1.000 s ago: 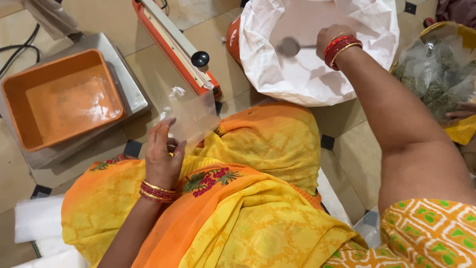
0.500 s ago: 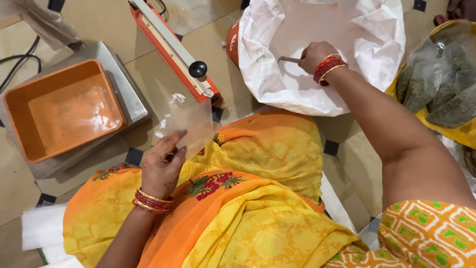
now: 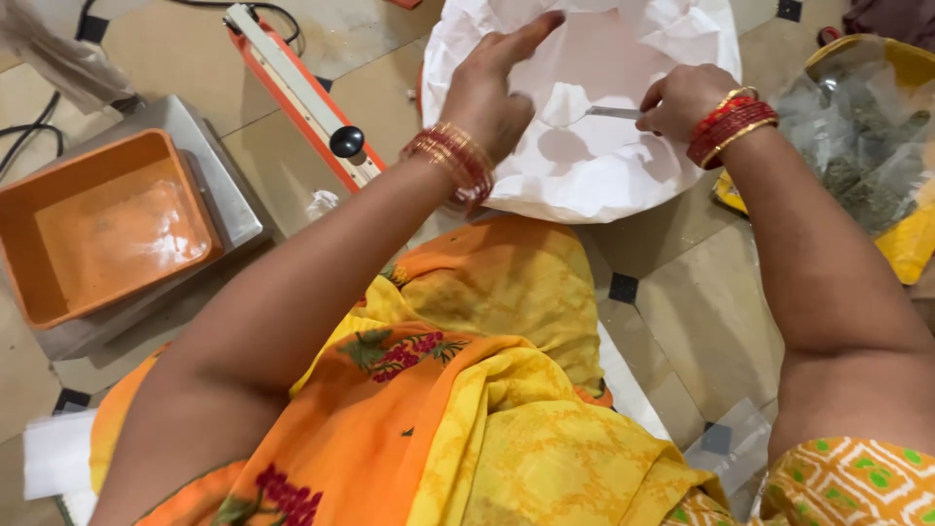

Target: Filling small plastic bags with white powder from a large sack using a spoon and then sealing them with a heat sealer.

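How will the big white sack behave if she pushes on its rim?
The white sack is probably floppy: its rim is creased and folded under the left hand. It likely yields rather than slides. The right hand holds a spoon inside.

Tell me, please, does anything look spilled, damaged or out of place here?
Nothing looks spilled or damaged. One small oddity: a crumpled scrap of clear plastic lies loose on the tiled floor beside the long orange sealing bar. The square orange plastic tray sits squarely on its metal scale.
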